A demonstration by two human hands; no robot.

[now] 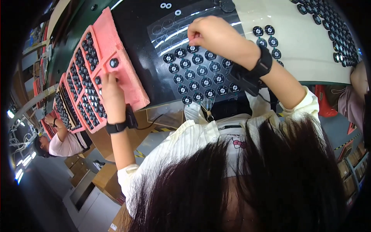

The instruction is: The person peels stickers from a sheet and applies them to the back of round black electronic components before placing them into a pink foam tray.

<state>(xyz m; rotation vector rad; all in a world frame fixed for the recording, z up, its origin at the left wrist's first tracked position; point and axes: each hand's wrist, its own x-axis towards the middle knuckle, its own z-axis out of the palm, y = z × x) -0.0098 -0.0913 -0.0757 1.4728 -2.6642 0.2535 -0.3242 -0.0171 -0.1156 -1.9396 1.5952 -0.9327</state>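
Beside the likely soft pink foam tray (133, 87) and probably slippery clear sheet (160, 43), the left hand (112, 94) and right hand (210, 33) have bunched fingers, their hold impossible to tell, while the sheet's rowed black discs (202, 70) seem light, stiff, best pinched by the rim.

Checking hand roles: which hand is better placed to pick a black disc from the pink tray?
Probably the left hand: it's over the pink tray beside black discs; the right hand is at the clear sheet.

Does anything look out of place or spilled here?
Nothing looks spilled. Mildly odd: one round black piece sits apart from the clustered ones in the pink tray, and three white rings lie loose beyond the clear sheet.
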